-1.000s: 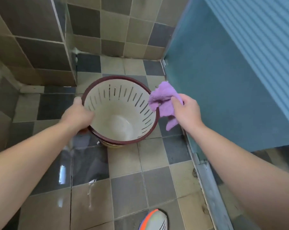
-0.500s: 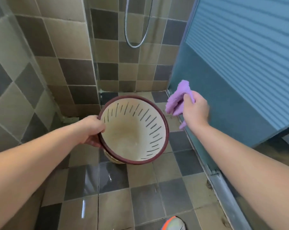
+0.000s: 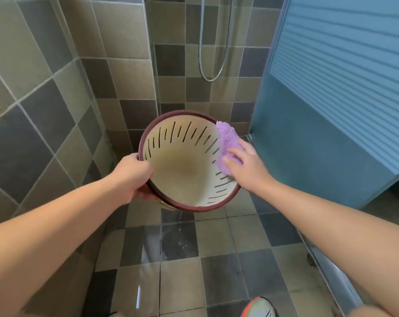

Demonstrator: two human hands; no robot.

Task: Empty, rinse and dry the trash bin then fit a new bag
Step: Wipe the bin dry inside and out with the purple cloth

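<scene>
The trash bin [image 3: 184, 177] is cream inside with slotted walls and a dark red rim. It is lifted off the floor and tilted with its mouth towards me. My left hand [image 3: 132, 177] grips the rim on the left side. My right hand [image 3: 246, 168] presses a purple cloth [image 3: 228, 143] against the inner right wall, just below the rim. The inside of the bin holds nothing, and water drips from its lower edge.
Wet tiled floor [image 3: 180, 243] lies below the bin. Tiled walls stand to the left and behind, with a shower hose [image 3: 213, 74] hanging at the back. A blue panel [image 3: 319, 133] closes the right side. A shoe tip [image 3: 260, 307] shows at the bottom.
The bin has been lifted and tilted further towards me. My right hand has moved from beside the bin onto its inner right wall with the cloth.
</scene>
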